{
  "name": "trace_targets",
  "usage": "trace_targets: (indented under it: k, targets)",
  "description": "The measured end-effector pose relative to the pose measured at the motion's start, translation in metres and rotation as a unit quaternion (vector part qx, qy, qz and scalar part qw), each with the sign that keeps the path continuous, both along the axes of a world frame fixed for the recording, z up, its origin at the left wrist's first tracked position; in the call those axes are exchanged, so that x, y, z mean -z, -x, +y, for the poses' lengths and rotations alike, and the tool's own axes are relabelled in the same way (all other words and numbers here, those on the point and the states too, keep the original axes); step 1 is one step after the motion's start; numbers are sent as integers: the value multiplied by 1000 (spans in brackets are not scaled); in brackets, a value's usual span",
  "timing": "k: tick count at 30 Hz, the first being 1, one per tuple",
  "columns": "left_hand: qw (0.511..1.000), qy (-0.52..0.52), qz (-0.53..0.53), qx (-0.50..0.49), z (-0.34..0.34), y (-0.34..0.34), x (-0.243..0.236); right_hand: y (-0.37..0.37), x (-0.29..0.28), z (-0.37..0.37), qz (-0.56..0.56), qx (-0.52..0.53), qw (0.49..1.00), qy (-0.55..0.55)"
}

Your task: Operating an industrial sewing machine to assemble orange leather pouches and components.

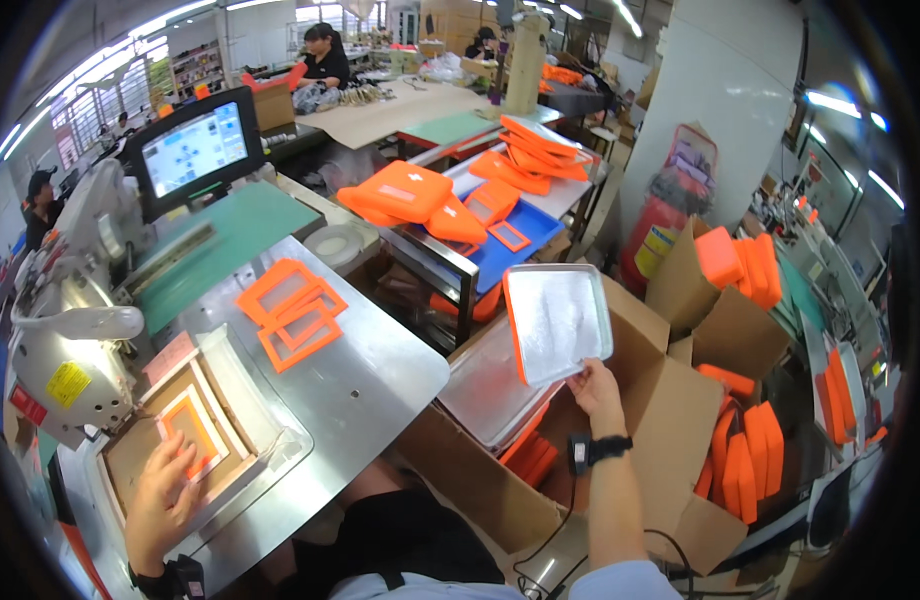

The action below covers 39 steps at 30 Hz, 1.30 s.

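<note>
My left hand (166,492) rests with fingers stretched out at the near edge of a small orange rectangular frame (206,422). That frame lies inside a brown template with pale raised borders (242,428), on the sewing machine's metal bed. Out to the right, my right hand (594,390) pinches the lower edge of a shallow case shell (558,322). The shell's silvery inside faces me, and a strip of orange shows along its left side. It is held tilted above an open cardboard box (656,420). Inside the box are a silvery panel (490,395) and orange cases (530,458).
Loose orange frames (300,312) overlap on the metal table (380,350). The sewing machine head (75,365) stands left, with a lit screen (196,148) behind. Orange cases (410,190) and a blue tray (525,235) occupy the rack ahead. More cartons (680,285) stand right; people work farther off.
</note>
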<state>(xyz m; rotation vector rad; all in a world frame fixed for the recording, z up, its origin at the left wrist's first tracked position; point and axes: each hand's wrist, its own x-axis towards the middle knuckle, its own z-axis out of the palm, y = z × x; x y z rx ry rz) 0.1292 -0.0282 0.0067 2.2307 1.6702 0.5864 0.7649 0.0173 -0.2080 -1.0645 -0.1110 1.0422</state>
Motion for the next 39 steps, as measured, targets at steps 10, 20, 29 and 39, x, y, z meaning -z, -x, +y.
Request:
trace_targets:
  k: [10,20,29,39]
  targets:
    - [961,-216,45,164,-47,-137,-41,118,-160,-40,-98,-37,978,-180]
    - [943,-309,-18,125,-52,-87,-49,197,-181,1,-225,-522,812,-134]
    - [954,-289,21,73,-104,-31,-88,311,-214,23,-492,-683,449,-301]
    - [959,-228,-23,-167,-112,25,-90,335,-284,35,-366,-536,643,-406]
